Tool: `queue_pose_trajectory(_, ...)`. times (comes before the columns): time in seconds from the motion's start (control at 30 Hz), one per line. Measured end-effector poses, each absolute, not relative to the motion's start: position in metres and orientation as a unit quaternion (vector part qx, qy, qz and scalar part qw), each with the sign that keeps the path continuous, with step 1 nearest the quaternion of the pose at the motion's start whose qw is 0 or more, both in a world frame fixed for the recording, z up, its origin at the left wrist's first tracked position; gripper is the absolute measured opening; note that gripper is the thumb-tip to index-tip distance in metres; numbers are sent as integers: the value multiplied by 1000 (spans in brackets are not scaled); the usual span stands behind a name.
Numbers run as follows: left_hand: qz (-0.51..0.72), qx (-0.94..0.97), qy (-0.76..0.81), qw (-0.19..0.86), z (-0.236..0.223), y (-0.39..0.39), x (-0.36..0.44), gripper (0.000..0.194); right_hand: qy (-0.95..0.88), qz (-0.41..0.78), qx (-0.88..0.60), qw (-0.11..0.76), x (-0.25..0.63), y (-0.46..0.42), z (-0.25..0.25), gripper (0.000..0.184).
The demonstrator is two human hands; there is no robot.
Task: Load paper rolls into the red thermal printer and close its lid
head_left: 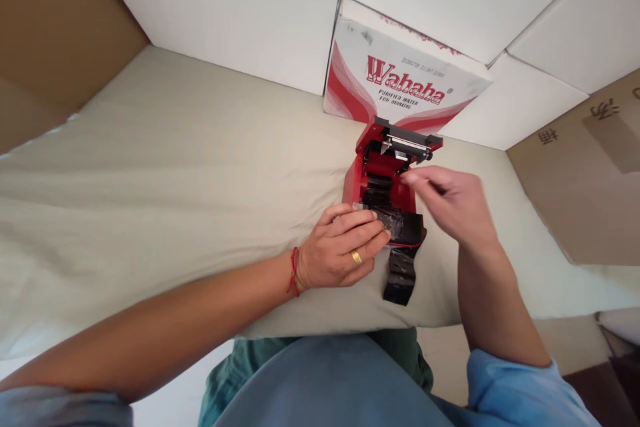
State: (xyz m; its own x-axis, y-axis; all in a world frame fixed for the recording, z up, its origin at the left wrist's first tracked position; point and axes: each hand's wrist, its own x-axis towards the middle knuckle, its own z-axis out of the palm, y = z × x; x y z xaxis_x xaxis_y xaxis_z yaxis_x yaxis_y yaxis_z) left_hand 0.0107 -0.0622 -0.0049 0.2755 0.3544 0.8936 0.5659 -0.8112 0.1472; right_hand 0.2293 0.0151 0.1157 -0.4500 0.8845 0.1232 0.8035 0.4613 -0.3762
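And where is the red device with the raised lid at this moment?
In the head view, the red device sits right of centre on the pale cloth, in front of the Wahaha carton, between the left hand and right hand.

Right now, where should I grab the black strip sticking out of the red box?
Probably pinch the black strip by its loose end, from the person's side: that narrow end pokes out past the red box, clear of the left hand.

White panels [225, 7] stand behind; cardboard [590, 193] flanks pale cloth [200, 147].
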Motion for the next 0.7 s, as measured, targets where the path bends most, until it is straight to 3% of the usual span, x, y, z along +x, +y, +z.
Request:
queue_pose_trajectory(0.1, -526, -793, -288, 102, -4, -62, 11, 32, -739, 100, -524, 411, 256, 18, 108, 32)
queue_pose_trajectory(0.17, -518, -797, -294, 101, -5, -62, 12, 37, -691, 82, -530, 485, 269, 30, 99, 41)
queue_pose_trajectory(0.27, -501, -804, -302, 107, -6, -62, 12, 41, -688, 158, -517, 485, 275, 55, 84, 58)
queue_pose_trajectory(0.37, -507, -801, -296, 114, -4, -62, 13, 33, -690, 276, -485, 461, 269, 71, 71, 64)
queue_pose_trajectory(0.47, -523, -796, -285, 113, -2, -62, 13, 27, -696, 307, -461, 457, 262, 66, 65, 66)
queue_pose_trajectory(0.7, -518, -798, -287, 109, 0, -63, 11, 29, -740, 254, -385, 489, 271, 17, 56, 40)
